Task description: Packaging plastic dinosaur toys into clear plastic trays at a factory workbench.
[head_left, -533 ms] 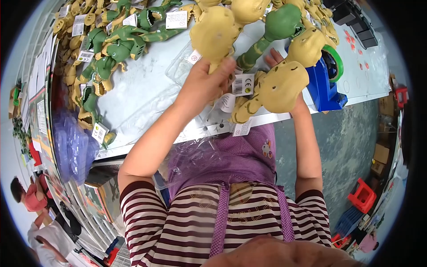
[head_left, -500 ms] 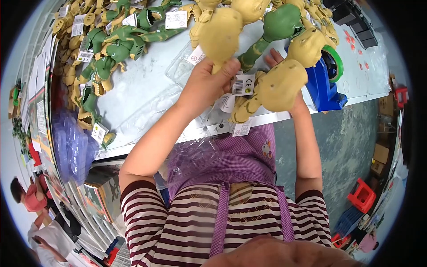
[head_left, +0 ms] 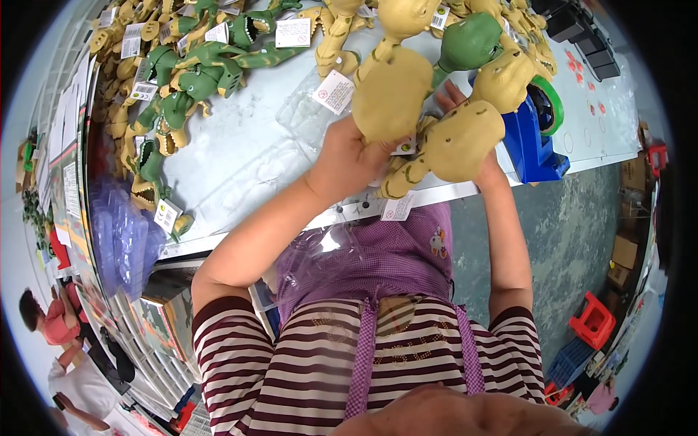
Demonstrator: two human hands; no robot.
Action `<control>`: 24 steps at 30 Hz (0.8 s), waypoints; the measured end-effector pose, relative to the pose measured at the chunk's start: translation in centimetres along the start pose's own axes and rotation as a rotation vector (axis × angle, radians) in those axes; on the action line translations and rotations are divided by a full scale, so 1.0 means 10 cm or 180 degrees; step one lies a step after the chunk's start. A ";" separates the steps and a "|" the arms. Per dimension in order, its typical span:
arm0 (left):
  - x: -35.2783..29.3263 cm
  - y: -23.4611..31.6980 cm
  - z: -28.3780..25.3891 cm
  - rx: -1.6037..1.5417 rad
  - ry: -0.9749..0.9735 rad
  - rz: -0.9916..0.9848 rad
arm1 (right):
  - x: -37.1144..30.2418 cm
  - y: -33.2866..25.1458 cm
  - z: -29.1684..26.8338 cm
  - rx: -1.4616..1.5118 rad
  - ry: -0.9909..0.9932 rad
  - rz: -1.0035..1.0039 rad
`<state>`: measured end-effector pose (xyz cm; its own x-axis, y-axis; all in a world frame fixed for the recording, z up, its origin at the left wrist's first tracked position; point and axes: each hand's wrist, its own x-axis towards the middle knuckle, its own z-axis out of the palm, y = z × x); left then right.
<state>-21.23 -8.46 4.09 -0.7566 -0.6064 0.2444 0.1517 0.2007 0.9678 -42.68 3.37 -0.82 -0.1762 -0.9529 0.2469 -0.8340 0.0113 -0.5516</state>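
My left hand [head_left: 356, 161] is closed around the neck of a tan toy dinosaur [head_left: 393, 94], whose broad head faces up. Close beside it on the right is a second tan toy dinosaur [head_left: 465, 142] with dark spots, its tag [head_left: 398, 206] hanging over the table's front edge. My right hand [head_left: 491, 171] grips this toy from the right; its head hides most of the palm, and fingertips show beyond it. A green toy dinosaur [head_left: 471, 41] and another tan one [head_left: 502, 77] are just past my hands.
Tagged green toy dinosaurs [head_left: 196, 81] lie heaped along the left of the white table [head_left: 225, 163]. Clear plastic trays [head_left: 309, 109] lie mid-table; more clear plastic [head_left: 125, 236] hangs at the left edge. A blue tape dispenser [head_left: 534, 149] with green tape stands right. A red stool [head_left: 592, 320] is on the floor.
My left hand has brought its tan toy dinosaur rightward and nearer to me, beside the other one. My right hand stays nearly in place.
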 end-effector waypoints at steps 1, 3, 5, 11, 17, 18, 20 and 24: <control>0.00 -0.01 -0.01 0.0004 0.0004 0.0008 | 0.01 0.00 0.00 0.0027 -0.0033 0.0009; -0.03 -0.07 -0.05 -0.0154 -0.0071 -0.0039 | 0.00 -0.01 0.01 0.0059 -0.0074 0.0006; -0.04 -0.10 -0.08 0.0641 -0.0069 0.0667 | -0.01 -0.04 0.06 0.1248 0.0196 0.0541; -0.08 -0.10 0.04 0.0124 0.0169 0.0134 | 0.01 0.01 0.11 0.1601 0.0341 0.0511; -0.06 -0.14 0.00 0.0272 -0.0122 0.0378 | 0.02 0.09 0.15 0.2106 0.0332 0.0670; -0.05 -0.17 -0.03 0.1102 -0.0638 0.1302 | 0.02 0.10 0.11 0.2111 0.0326 0.0662; -0.05 -0.19 0.00 0.1149 -0.0711 0.1161 | 0.04 0.10 0.02 -0.0290 0.0280 -0.0414; -0.03 -0.20 -0.02 0.0800 -0.0315 0.0861 | 0.05 0.18 0.07 -0.0424 0.0471 -0.0700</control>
<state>-21.15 -8.86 2.07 -0.7701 -0.4309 0.4703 0.2031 0.5333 0.8212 -43.86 2.71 -2.26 -0.0498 -0.8824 0.4679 -0.9202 -0.1415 -0.3649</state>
